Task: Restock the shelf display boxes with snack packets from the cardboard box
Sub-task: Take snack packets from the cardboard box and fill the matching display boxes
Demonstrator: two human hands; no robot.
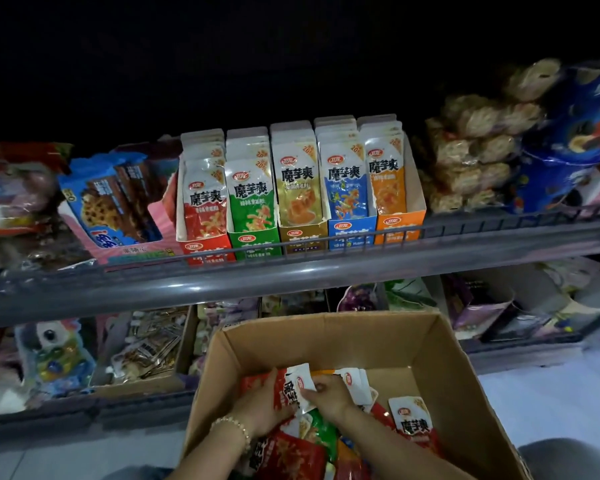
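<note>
Both hands are down in the cardboard box (pixel 326 341) at 6 o'clock, which stands open below the shelves. The left hand (pixel 262 401), with a bead bracelet (pixel 236 429) at the wrist, cups the side of a small stack of red packets (pixel 291 389), fingers curled against it. The right hand (pixel 328 396) pinches the white top edge of the same stack from the 3 o'clock side. Reading: the two hands square the packets into one upright bundle so it can go into a narrow slot in a single move. Whether the right hand also holds the white-topped packets (pixel 359 384) just behind it, I cannot tell. More loose packets (pixel 312 441), red, green and orange, lie jumbled in the box toward 6 o'clock. One single packet (pixel 414 426) leans near the wall at 4 o'clock. The target row is on the upper shelf at 12 o'clock: five display boxes side by side behind the wire rail (pixel 482 227). They are the red display box (pixel 207 249), green display box (pixel 255 245), gold display box (pixel 303 237), blue display box (pixel 350 233) and orange display box (pixel 399 225). Each holds packets upright, faces forward, colour matched to its box. The bundle in hand is red, so by judgement it belongs at 11 o'clock. Step: gathering; nothing is lifted out yet. Risk: a loosely held bundle may fan out on the lift over the rail.
</note>
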